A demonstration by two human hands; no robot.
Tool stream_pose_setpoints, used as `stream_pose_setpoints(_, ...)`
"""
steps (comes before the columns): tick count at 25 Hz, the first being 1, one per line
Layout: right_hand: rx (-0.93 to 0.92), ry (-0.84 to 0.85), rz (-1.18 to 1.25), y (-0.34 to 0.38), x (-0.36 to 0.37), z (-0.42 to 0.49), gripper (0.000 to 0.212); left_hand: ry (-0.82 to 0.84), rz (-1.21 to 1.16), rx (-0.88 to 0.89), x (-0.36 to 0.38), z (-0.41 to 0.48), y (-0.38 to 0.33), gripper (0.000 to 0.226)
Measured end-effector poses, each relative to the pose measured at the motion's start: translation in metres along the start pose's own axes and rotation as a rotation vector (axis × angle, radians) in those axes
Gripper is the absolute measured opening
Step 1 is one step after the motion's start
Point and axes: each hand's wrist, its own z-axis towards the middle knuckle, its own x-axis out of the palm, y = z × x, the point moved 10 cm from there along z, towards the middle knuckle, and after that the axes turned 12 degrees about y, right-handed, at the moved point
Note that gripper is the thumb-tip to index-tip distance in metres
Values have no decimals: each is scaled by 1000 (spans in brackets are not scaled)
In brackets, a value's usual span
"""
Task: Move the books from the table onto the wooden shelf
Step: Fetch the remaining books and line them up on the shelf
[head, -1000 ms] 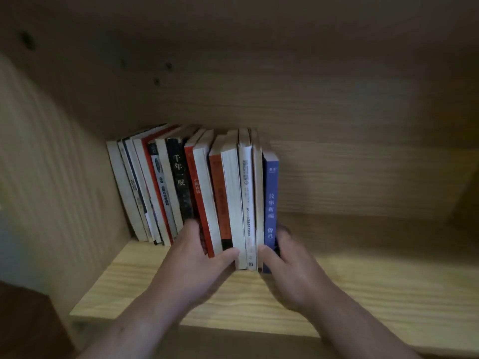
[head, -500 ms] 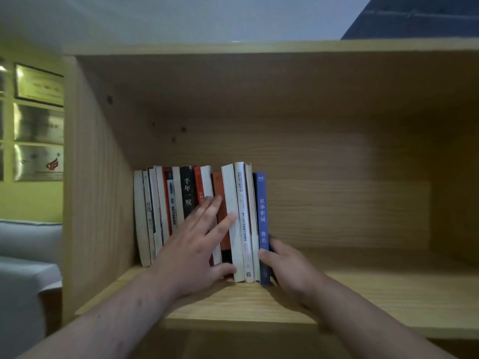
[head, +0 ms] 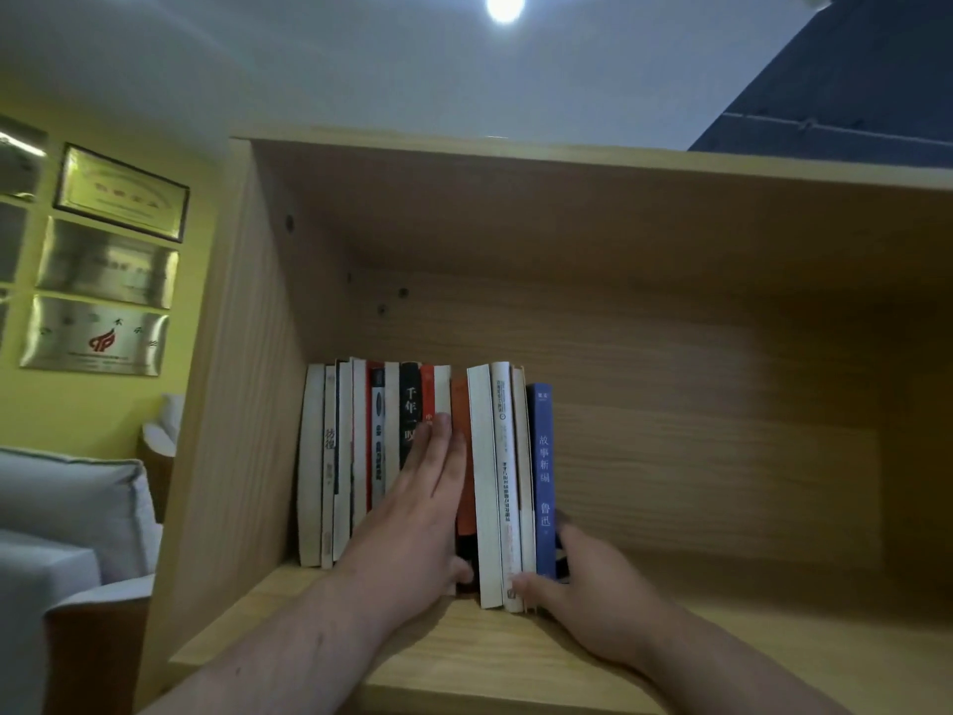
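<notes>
Grip on the blue book (head: 541, 456) at the row's end
The right hand (head: 593, 590) clasps the blue book's foot, spine upright. Left of the blue book, the left hand (head: 428, 508), fingers straight, presses the books (head: 361, 456) on the wooden shelf (head: 515, 657); any squeeze likely runs leftward.

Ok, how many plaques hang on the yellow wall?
3 whole: dark-framed gold plaque on top, plain silver plaque below it, silver plaque with red logo lowest. More are cut off at left.

Blue book (head: 542, 467), pale lettering, against the right hand (head: 593, 596), orange book (head: 461, 399) right of the left hand (head: 417, 528) fingers, white-lettered black book (head: 409, 399) left of them, pale grained wooden shelf (head: 515, 657) beneath.
</notes>
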Motion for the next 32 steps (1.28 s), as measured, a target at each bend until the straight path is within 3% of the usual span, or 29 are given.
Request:
stream_pose_setpoints(6,21,89,24,-4,4,27,63,-2,75,29,2,1,4,121)
stream_pose_setpoints(10,-18,69,94,-17,6,35,67,17,148,136,4,-3,-10,95)
stream_pose_setpoints(14,-32,67,286,-26,8,39,50,-15,287,85,7,8,-7,102)
stream_pose_setpoints(18,-55,57,211,-17,7,38,50,-55,380,56,9,15,-7,105)
stream_pose_setpoints(23,-57,61,234,-21,4,41,58,-75,304,69,7,11,-9,104)
stream_pose_setpoints(28,2,70,377,-32,6,45,43,-252,170,107,-60,32,-36,89)
stream_pose_setpoints(32,40,63,385,-37,5,45,51,-144,236,31,-80,74,-44,77)
